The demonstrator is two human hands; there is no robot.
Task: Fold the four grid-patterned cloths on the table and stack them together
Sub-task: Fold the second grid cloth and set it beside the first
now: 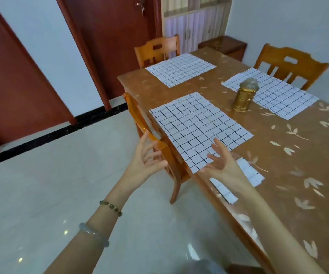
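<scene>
- Nearest cloth (251,173), at 4 o'clock: middle covered by right hand (225,167) and forearm; whether folded or flat could not be told.
- Far-right cloth (282,95), at 2 o'clock: near-left edge partly hidden behind gold lantern (243,97).
- Table (298,155): cut off by right and bottom edges.
- Chair (134,113), at 9 o'clock side of table: seat hidden under tabletop, top rail partly covered by left hand (142,163).
- Contact between right fingertips and middle cloth (199,125) could not be told.
- Both forearms cut off at 6 o'clock edge.
- Grey shape (205,265) at 6 o'clock: blurred, not identified.

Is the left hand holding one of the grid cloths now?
No, the left hand is open with fingers spread, near the chair, holding nothing.
</scene>
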